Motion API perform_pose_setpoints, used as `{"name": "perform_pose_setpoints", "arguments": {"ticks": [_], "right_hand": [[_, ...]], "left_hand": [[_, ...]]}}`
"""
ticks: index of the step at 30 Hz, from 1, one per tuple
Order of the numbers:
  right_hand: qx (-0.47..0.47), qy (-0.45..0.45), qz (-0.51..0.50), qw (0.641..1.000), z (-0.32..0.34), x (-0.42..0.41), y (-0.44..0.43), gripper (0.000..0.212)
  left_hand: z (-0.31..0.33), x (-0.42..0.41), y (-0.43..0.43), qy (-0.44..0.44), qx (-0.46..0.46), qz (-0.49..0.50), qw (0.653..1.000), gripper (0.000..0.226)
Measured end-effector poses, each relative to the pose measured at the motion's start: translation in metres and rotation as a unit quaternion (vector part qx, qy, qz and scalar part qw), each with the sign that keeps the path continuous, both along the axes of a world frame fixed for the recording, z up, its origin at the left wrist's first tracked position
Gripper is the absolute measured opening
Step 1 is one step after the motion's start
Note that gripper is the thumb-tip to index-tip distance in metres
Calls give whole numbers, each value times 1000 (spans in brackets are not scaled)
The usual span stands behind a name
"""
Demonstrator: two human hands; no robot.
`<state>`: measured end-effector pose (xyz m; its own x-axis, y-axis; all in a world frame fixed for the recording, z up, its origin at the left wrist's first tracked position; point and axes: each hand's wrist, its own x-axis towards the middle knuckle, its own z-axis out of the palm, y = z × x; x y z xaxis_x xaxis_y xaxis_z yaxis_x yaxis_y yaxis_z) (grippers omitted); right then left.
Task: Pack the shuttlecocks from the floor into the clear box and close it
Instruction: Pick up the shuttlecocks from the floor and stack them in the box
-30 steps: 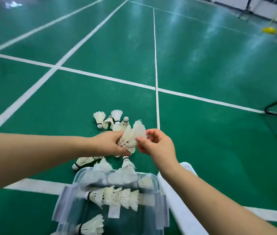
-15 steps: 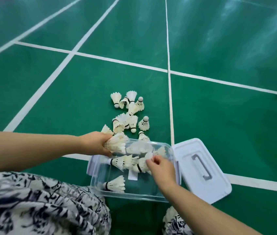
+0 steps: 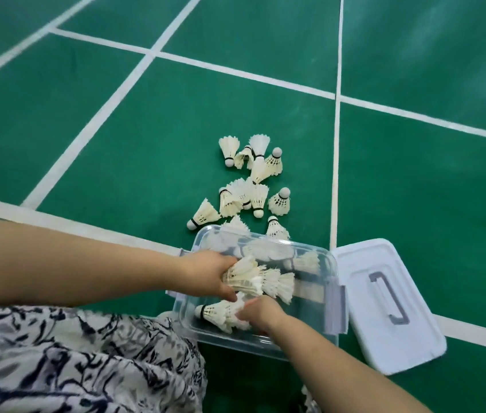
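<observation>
**One head view, looking down**

The single wide-angle camera sits above and just behind the clear box (image 3: 230,341), facing forward and steeply down at close range. Beyond the box the green court floor (image 3: 116,138) stretches away; the white lid (image 3: 408,344) lies just right of it.

White shuttlecocks (image 3: 258,198) heaped beyond open clear box (image 3: 227,341), partly filled; lid (image 3: 384,329) beside.

So the floor (image 3: 116,144) is deep green with white lines (image 3: 236,71), shuttlecocks (image 3: 247,195) off-white with black bands, box (image 3: 265,344) see-through, lid (image 3: 364,323) white with a grey handle (image 3: 390,299), clothing (image 3: 72,362) white with dark inky streaks.
</observation>
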<state>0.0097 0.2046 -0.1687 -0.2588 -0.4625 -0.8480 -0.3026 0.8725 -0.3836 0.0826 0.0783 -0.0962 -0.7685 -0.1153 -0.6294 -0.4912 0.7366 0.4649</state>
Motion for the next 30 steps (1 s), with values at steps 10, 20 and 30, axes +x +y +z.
{"name": "perform_pose_setpoints", "arguments": {"ticks": [10, 20, 30], "right_hand": [[-58, 38, -89, 994, -4, -18, 9, 29], [-299, 40, -233, 925, 85, -23, 13, 32], [-190, 173, -207, 944, 61, -31, 49, 28]], "left_hand": [[-10, 5, 1, -45, -13, 4, 999, 38], [11, -26, 3, -1, -78, -2, 997, 39], [18, -24, -7, 17, -73, 9, 997, 56]]}}
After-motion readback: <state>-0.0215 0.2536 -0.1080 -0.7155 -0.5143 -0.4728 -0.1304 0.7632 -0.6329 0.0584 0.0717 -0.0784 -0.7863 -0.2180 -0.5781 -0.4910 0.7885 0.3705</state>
